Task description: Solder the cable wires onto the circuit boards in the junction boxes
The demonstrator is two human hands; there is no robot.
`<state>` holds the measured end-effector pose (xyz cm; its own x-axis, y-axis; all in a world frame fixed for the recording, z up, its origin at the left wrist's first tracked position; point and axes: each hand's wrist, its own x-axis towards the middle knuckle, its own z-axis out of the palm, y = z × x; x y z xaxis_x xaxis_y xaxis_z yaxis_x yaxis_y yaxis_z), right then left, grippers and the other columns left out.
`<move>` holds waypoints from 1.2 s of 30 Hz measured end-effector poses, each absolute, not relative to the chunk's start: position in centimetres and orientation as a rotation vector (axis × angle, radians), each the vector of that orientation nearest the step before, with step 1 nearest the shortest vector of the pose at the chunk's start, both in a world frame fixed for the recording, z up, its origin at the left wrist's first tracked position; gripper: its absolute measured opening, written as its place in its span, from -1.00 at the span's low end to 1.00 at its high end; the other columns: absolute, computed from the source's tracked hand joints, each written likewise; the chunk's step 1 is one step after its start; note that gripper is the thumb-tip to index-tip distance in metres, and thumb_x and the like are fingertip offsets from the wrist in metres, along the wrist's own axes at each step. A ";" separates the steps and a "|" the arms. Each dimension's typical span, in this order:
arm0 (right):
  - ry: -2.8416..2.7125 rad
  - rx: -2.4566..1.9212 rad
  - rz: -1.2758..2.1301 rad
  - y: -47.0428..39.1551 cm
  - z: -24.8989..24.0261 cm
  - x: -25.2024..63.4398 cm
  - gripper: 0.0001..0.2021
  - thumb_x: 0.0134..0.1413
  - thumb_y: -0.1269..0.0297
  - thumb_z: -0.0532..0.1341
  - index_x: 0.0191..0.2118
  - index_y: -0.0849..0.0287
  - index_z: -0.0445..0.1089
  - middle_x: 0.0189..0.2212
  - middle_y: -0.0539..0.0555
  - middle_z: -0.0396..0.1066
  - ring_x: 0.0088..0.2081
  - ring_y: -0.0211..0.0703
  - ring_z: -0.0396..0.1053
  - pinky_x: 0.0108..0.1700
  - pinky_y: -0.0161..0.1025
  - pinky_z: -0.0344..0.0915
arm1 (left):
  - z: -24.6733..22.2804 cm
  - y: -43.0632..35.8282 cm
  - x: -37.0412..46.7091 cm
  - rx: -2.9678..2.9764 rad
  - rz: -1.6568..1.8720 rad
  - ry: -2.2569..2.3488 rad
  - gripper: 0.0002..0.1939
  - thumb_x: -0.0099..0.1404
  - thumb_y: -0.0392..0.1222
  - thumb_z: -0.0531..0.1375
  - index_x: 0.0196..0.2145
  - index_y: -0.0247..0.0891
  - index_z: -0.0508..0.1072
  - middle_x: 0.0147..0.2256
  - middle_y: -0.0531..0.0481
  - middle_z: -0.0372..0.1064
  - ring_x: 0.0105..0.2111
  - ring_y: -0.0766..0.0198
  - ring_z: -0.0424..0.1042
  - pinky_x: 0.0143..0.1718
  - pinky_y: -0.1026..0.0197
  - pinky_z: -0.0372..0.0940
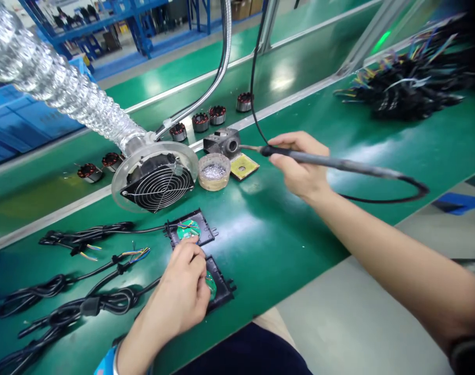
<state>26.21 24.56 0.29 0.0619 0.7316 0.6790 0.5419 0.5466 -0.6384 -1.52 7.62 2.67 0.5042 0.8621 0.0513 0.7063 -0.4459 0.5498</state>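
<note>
My right hand (302,161) is closed round a soldering iron (323,159), whose tip points left at the dark iron holder (224,143). My left hand (186,281) reaches over two black plastic housings, its fingertips at the lower edge of the green circuit board (188,229) in the upper housing (206,232). The fingers are bent, and anything between them is hidden. Under this hand lies the lower housing (222,286), its green board (211,285) partly covered. A black cable (146,229) runs into the upper housing from the left.
A round fan (159,185) on a silver duct (77,99) stands beyond the housings. Nearby are a solder tub (214,173) and a yellow sponge (244,166). Coiled cables (116,299) lie left, a wire bundle (409,86) back right. Several copper-wound stators (200,122) line the back.
</note>
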 end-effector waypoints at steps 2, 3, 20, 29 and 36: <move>-1.627 -1.182 0.242 26.5 0.1 25.6 -0.77 -0.02 0.32 0.20 -0.18 0.22 0.39 -0.45 0.02 0.46 -0.45 -0.18 0.40 -0.38 -0.21 0.35 | 2.6 7.6 -1.6 2.280 0.445 1.294 -0.80 0.13 -0.50 0.06 -0.38 -0.21 0.23 -0.19 -0.11 0.23 0.15 0.01 0.17 0.23 -0.13 0.18; -1.656 -1.217 0.264 27.5 -0.1 25.1 -0.77 -0.04 0.32 0.20 -0.19 0.22 0.37 -0.48 0.00 0.43 -0.48 -0.19 0.37 -0.40 -0.21 0.34 | 2.6 7.5 -1.6 2.275 0.438 1.294 -0.80 0.14 -0.50 0.06 -0.38 -0.22 0.23 -0.19 -0.11 0.22 0.15 0.01 0.17 0.23 -0.12 0.17; -1.904 -1.347 0.349 19.2 0.6 20.4 -0.79 0.05 0.25 0.22 -0.19 0.20 0.38 -0.24 0.18 0.45 -0.14 0.06 0.37 -0.06 0.00 0.32 | 6.7 4.5 -7.8 2.250 0.488 1.550 -0.76 0.30 -0.31 0.12 -0.07 -0.16 0.33 0.04 -0.13 0.27 0.11 0.12 0.28 0.08 0.03 0.30; -2.865 -0.507 0.582 10.7 6.0 5.4 -0.86 0.19 0.30 0.19 -0.27 0.23 0.47 -0.31 0.15 0.50 -0.21 -0.07 0.45 -0.18 -0.20 0.37 | 3.7 -1.4 -13.8 2.179 0.964 2.095 -0.78 0.21 -0.40 0.14 -0.18 -0.23 0.38 -0.16 -0.09 0.37 -0.11 0.14 0.38 -0.07 0.06 0.32; -2.880 -0.571 0.524 7.9 4.1 -3.4 -0.83 0.03 0.36 0.29 -0.27 0.38 0.48 -0.33 0.29 0.51 -0.32 0.03 0.51 -0.37 -0.20 0.38 | 1.8 -6.5 -12.7 2.113 1.104 1.783 -0.81 0.20 -0.40 0.16 -0.23 -0.22 0.42 -0.26 -0.05 0.42 -0.23 0.21 0.43 -0.23 0.16 0.38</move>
<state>-3.39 7.95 4.07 -0.9146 0.3951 0.0863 0.3393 0.8658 -0.3677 -12.74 -6.51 1.84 0.0139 0.9051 0.4249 0.7836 -0.2739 0.5576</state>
